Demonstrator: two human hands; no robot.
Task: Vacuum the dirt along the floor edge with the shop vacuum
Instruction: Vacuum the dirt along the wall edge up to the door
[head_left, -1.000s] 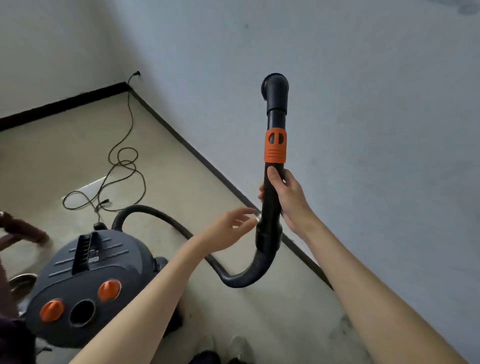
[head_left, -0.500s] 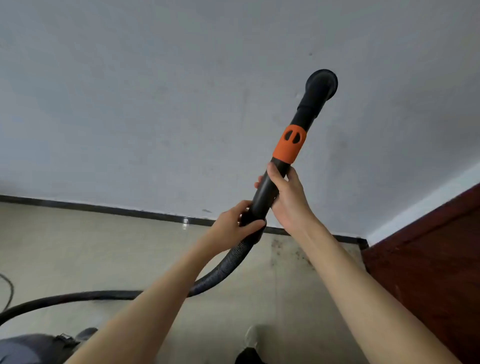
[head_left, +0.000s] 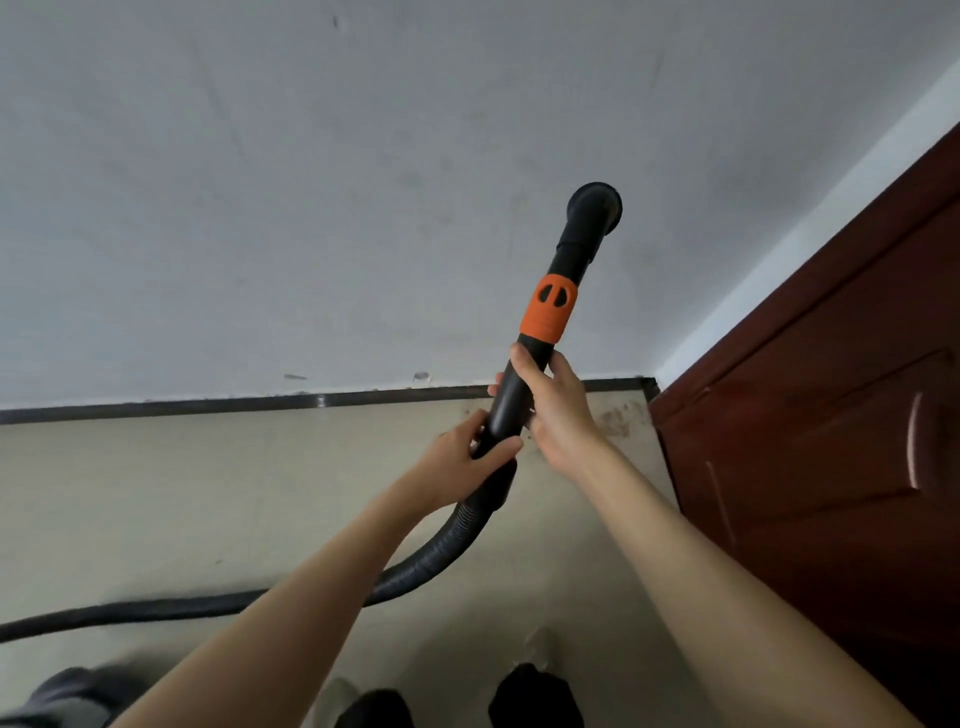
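I hold the shop vacuum's black wand (head_left: 563, 270) raised and pointing up toward the wall, its round nozzle opening at the top and an orange collar (head_left: 549, 313) below it. My right hand (head_left: 556, 405) grips the wand just under the collar. My left hand (head_left: 462, 457) grips the lower end where the ribbed black hose (head_left: 441, 551) joins. The hose curves down and runs off to the left across the floor. Brown dirt (head_left: 618, 418) speckles the floor at the corner by the black baseboard (head_left: 260, 402).
A dark red wooden door (head_left: 831, 441) fills the right side and meets the grey wall (head_left: 311, 182) at the corner. A grey corner of the vacuum body (head_left: 62, 691) shows at the bottom left. My dark shoes (head_left: 530, 696) stand on the beige floor (head_left: 208, 493).
The view has swung right, from the vacuum and cable to the door corner. My left hand, open near the hose joint a second ago, now grips it. The wand stands tilted right.
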